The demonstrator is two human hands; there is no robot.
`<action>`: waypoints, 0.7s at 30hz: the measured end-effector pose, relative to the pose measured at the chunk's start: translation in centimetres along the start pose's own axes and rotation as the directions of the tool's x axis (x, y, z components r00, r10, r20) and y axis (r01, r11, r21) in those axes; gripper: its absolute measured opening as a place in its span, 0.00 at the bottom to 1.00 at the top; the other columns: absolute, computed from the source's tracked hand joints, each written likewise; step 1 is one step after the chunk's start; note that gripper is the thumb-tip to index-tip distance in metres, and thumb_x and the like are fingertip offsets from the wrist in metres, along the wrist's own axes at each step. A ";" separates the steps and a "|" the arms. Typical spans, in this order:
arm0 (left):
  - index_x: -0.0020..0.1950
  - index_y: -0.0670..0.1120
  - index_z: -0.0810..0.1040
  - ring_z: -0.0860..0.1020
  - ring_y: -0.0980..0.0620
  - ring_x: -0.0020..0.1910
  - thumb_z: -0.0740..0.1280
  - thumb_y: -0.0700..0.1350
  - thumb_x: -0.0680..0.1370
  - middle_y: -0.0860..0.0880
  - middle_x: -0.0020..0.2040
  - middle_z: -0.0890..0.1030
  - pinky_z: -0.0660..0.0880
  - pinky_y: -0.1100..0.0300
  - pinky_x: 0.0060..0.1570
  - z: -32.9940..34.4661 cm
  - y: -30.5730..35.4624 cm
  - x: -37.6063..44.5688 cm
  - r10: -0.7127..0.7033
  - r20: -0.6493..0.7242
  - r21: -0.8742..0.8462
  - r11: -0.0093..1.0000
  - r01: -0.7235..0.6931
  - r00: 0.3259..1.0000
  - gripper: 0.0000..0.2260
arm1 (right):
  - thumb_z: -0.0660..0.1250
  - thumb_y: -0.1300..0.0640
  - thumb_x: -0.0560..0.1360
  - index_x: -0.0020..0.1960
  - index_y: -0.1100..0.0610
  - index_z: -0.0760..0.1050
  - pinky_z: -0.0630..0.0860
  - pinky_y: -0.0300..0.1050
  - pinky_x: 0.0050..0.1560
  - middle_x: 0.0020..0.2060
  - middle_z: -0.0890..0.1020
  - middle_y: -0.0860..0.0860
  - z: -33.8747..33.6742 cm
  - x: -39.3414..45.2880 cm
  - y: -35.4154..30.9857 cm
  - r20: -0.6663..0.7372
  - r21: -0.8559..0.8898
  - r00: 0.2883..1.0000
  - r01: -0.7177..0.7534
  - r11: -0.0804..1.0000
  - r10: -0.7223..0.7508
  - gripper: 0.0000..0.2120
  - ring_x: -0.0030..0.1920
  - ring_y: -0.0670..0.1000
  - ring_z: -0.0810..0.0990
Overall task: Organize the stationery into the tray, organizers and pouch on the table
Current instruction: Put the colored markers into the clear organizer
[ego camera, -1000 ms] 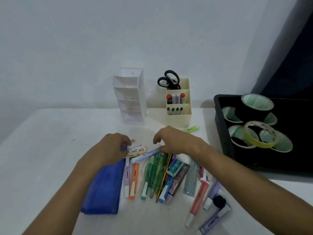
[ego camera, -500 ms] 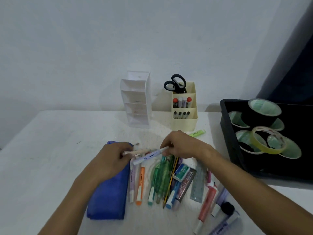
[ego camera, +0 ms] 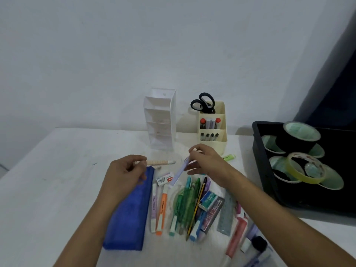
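My left hand [ego camera: 126, 170] pinches a beige patterned pen [ego camera: 159, 162] that points right, just above the blue pouch [ego camera: 131, 212]. My right hand [ego camera: 207, 162] grips a white-lilac pen [ego camera: 179, 174] angled down to the left. Below both hands lies a heap of loose stationery on the table: an orange highlighter [ego camera: 161, 209], green pens [ego camera: 183, 205], a pencil [ego camera: 196, 207], a staples box [ego camera: 208, 201] and a ruler [ego camera: 226, 214]. At the back stand a white organizer [ego camera: 159, 120] and a cream organizer [ego camera: 212, 130] with scissors [ego camera: 203, 103] and markers.
A black tray [ego camera: 265, 170] with several tape rolls [ego camera: 302, 170] sits at the right. A green highlighter [ego camera: 229, 157] lies beside the cream organizer. A small eraser [ego camera: 164, 179] rests near the pouch top. A glue stick [ego camera: 236, 237] and markers lie at the lower right.
Both hands have lifted off the heap, each with a pen. The left hand's beige pen now points right; the right hand has tilted its pen more upright.
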State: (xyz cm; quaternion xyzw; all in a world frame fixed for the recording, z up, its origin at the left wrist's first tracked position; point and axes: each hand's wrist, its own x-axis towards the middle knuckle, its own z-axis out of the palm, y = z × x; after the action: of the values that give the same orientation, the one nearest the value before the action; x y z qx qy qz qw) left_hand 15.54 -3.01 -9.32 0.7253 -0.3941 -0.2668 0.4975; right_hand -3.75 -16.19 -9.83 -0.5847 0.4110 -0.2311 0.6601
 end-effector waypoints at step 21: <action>0.51 0.52 0.81 0.82 0.51 0.40 0.67 0.47 0.77 0.53 0.38 0.83 0.77 0.58 0.46 -2.2 5.1 1.6 0.250 -0.392 0.160 0.966 -0.202 0.886 0.05 | 0.55 0.56 0.81 0.70 0.43 0.65 0.74 0.39 0.34 0.48 0.80 0.53 3.2 1.6 -5.6 0.154 -0.677 0.939 0.328 0.659 -0.309 0.19 0.37 0.45 0.78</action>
State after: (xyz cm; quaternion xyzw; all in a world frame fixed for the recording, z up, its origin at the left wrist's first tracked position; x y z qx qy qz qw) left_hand 16.57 -4.20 -3.76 0.7413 -0.3778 -0.0266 0.5541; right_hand 0.72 -16.79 -4.97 -0.8543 0.3500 -0.1646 0.3474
